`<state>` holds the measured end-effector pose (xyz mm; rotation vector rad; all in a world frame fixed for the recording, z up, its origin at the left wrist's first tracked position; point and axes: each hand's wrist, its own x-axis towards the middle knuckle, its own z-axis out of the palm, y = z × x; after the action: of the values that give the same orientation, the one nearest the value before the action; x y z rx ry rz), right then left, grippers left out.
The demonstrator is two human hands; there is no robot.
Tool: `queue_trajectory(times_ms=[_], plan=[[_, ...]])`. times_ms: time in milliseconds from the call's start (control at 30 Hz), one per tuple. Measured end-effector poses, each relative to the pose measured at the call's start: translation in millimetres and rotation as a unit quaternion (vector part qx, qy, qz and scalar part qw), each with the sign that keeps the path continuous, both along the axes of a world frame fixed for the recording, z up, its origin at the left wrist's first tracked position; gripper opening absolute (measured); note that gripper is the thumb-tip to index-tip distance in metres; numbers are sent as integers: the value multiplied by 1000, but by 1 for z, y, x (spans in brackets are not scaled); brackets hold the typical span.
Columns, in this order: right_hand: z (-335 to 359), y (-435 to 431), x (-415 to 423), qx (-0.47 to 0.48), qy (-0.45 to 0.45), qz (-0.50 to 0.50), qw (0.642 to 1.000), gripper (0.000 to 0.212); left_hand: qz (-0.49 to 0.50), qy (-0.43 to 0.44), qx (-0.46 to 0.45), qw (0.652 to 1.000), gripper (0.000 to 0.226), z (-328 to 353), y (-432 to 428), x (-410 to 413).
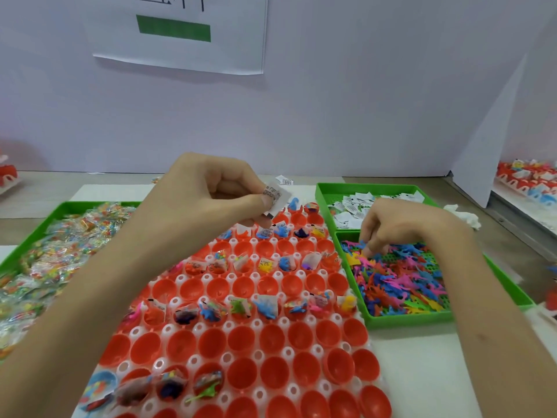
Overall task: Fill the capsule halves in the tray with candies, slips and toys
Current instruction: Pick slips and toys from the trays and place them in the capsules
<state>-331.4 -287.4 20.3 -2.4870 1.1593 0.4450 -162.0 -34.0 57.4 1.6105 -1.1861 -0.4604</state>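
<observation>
A white tray holds rows of red capsule halves; some rows carry candy packets, slips and small toys, others stand bare. My left hand hovers over the tray's far rows and pinches a few white paper slips between thumb and fingers. My right hand reaches into the green bin of small coloured plastic toys, its fingertips curled down among them; whether it grips one is hidden.
A green bin of wrapped candies lies at the left. A green bin of white slips sits behind the toy bin. One loose slip lies beyond the tray. A white wall with a paper sign stands behind.
</observation>
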Motion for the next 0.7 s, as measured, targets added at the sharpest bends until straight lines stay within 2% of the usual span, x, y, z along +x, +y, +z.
queue_trajectory(times_ms=[167,333,567,700], plan=[[6,-10,-10,-4,-40,3,999,4,12,20,6,1000,6,-3,-2,3],[13,-15,-13,-48,-86,17,995,15,24,34,14,999,6,-6,-4,6],[16,-16,-14,-18,-86,36,996,13,21,43,11,999,5,-7,-4,7],[26,-6,-13,-15,-141,48,989,11,17,57,9,998,6,-7,-4,6]])
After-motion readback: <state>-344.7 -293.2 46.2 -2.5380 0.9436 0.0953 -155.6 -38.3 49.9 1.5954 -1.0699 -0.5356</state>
